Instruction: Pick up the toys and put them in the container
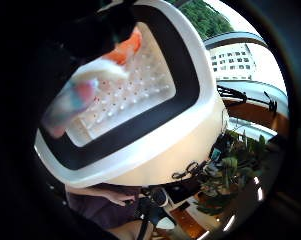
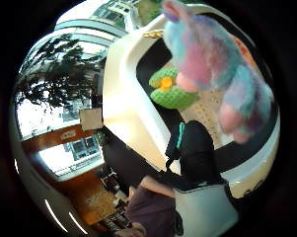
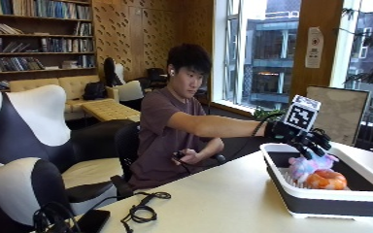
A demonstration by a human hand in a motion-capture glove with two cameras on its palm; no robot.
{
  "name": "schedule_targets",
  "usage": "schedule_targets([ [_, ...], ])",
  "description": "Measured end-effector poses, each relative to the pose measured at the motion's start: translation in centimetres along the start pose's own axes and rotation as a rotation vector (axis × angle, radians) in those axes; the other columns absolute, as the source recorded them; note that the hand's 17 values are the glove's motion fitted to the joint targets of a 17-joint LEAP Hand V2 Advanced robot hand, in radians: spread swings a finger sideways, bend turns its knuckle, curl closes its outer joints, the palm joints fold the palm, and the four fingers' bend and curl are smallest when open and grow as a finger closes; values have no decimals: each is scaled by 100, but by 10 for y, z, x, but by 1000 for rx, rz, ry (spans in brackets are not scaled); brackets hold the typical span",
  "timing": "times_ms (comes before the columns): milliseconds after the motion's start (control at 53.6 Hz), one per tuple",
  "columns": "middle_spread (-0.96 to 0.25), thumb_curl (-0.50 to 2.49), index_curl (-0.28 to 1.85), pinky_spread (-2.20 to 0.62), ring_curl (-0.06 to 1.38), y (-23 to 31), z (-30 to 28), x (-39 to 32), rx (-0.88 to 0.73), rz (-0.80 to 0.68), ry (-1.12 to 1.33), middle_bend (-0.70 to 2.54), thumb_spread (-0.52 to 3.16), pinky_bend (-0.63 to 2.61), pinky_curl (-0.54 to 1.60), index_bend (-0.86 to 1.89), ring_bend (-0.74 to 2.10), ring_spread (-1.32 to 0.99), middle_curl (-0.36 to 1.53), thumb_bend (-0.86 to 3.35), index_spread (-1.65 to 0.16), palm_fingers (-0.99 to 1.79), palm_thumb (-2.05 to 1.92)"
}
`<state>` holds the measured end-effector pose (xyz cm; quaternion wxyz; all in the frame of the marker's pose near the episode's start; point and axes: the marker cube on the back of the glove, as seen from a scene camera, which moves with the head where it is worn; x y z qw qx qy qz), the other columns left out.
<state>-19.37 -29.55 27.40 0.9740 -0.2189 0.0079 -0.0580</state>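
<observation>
A fluffy pastel pink-and-blue plush toy (image 2: 222, 74) hangs closest to the palm, pinched by the gloved right hand (image 3: 303, 138) over the white-rimmed dark plastic container (image 3: 274, 160) on the pale table (image 3: 225, 204). Inside already lie a green crocheted toy (image 2: 170, 91) at 9 o'clock of the plush and an orange toy (image 3: 327, 179). Judging by this, only the release remains.

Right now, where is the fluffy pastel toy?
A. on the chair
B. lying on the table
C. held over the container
C: the gloved right hand holds the fluffy pastel toy over the container, which already has an orange toy inside.
</observation>
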Motion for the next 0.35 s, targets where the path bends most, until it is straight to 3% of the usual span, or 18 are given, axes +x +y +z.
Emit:
schedule_targets([
  [56, -9, 87, 61, -16, 61, -3, -1, -27, -4, -1, -192, 45, 102, 125, 60, 14, 86, -18, 68, -5, -19, -61, 28],
  [131, -4, 80, 49, -9, 51, -3, -4, -33, 16, -19, -219, 28, 113, 113, 54, 6, 64, -11, 60, -3, -17, -53, 21],
  [355, 3, 63, 33, 2, 39, 6, -23, -28, 114, -13, -232, 13, 128, 92, 43, 3, 40, -1, 47, -3, -15, -36, 6],
])
